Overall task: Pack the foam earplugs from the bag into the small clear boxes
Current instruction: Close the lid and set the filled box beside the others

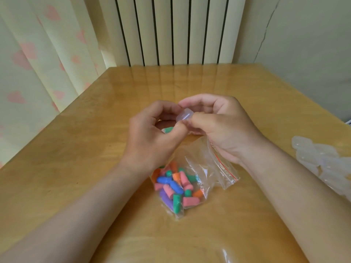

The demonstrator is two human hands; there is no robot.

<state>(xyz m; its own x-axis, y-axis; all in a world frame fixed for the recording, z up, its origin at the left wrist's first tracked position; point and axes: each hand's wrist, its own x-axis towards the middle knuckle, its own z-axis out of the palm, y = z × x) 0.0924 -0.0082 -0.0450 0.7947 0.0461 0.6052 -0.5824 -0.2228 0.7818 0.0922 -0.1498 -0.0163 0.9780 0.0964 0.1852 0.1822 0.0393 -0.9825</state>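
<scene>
Pinching a clear box [183,115], both hands [152,135] [222,128] hover above the glossy table [247,88] by a radiator [180,29].

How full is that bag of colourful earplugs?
Partly full: earplugs bunch at the near end of the bag; its part toward the red zip strip holds none.

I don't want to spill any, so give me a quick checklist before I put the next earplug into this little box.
1. Grip on the small box: ok, the left hand and right hand both pinch it.
2. Lid open: cannot tell, the hands cover it.
3. Next one ready: ok, a green earplug shows under the left hand.
4. Stock in the bag: ok, many earplugs inside.
5. Reach to the spare boxes: ok, piled on the right of the table.
</scene>
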